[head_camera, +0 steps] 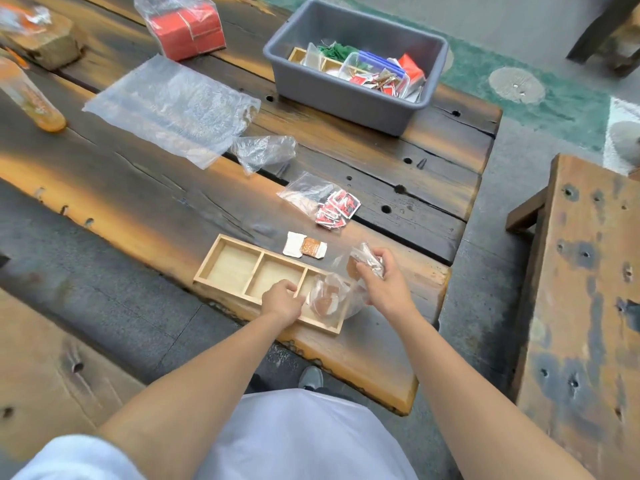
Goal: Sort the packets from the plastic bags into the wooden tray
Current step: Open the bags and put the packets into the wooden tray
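Note:
A three-compartment wooden tray (pixel 221 258) lies near the table's front edge. My right hand (pixel 379 278) grips the top of a clear plastic bag (pixel 343 292) holding brown packets, which hangs over the tray's right compartment. My left hand (pixel 282 299) rests on the tray's front rim by the divider, fingers curled, touching the bag's lower side. The left and middle compartments hold nothing. Two packets (pixel 304 250), one white and one brown, lie just behind the tray. Further back, a second bag spills red packets (pixel 337 210).
Two flat, empty plastic bags (pixel 173 105) (pixel 263 150) lie mid-table. A grey bin (pixel 349 98) with mixed packets stands at the back. A bagged red box (pixel 188 29) sits behind. A wooden bench (pixel 581 306) stands to the right.

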### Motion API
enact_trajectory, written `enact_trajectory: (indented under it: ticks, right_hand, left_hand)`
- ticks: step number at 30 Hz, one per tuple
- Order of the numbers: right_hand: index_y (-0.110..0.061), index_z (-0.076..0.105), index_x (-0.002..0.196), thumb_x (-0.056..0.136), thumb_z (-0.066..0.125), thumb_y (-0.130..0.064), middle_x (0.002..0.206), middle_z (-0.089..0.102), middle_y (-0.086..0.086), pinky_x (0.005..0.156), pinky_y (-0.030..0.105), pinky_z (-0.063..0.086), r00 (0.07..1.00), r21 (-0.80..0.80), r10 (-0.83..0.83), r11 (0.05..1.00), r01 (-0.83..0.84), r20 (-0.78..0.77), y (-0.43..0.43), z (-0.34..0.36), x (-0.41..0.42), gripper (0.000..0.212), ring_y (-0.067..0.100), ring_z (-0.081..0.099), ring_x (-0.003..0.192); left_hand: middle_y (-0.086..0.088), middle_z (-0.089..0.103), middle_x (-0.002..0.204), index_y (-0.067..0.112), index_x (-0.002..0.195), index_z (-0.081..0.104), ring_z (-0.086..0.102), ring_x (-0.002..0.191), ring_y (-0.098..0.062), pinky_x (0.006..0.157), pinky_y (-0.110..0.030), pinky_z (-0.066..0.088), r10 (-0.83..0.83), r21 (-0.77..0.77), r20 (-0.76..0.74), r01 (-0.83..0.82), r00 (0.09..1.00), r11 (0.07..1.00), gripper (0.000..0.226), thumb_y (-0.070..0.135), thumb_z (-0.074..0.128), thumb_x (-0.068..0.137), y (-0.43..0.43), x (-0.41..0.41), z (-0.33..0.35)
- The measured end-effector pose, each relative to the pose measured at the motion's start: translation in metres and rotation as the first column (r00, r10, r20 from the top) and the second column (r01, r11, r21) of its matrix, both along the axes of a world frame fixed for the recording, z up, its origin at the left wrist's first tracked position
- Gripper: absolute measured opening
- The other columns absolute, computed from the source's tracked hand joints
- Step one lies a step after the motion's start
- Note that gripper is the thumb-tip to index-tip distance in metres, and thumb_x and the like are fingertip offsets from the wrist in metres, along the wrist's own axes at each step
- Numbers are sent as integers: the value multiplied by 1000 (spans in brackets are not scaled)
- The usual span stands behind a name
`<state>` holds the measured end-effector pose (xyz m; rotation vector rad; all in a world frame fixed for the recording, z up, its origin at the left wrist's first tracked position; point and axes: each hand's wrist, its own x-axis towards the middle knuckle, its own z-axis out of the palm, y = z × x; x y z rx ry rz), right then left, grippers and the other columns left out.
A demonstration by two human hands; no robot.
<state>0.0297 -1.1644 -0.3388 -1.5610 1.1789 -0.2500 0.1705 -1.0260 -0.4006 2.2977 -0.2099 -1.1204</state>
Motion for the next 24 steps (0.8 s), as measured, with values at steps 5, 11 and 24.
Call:
enact_trajectory:
  ticks: [5, 11, 24]
  right_hand:
    - [-45, 53, 104, 83, 54, -69, 111, 70, -9, 83, 48, 58, 985, -155, 148, 975, -160, -85, 4, 11, 5, 32, 15, 68, 98]
    - [-38, 68, 104, 88, 58, -56, 106, 71, -10, 88, 40, 54, 969, -336, 209, 910, -241, -130, 16, 25, 18, 26, 10, 64, 101]
    - [-10, 65, 60, 94, 57, -39, 56, 63, 3, 72, 39, 54, 970, -292, 125, 939, -184, -209, 20, 48, 35, 45, 24, 62, 67]
  left_hand:
    - [-11, 66, 106, 19, 104, 55, 69, 92, -28, 85, -38, 57, -137, 74, 105, 130, 985, 989, 21, 20, 69, 88, -6, 1, -4]
    - [-16, 67, 110, 13, 94, 68, 64, 95, -31, 79, -32, 51, -199, 171, 227, 162, 953, 972, 14, 5, 57, 91, -9, -1, 1]
    - [-10, 58, 89, 10, 84, 74, 64, 89, -30, 81, -31, 54, -184, 185, 205, 147, 961, 972, 8, 11, 67, 88, -10, 7, 3]
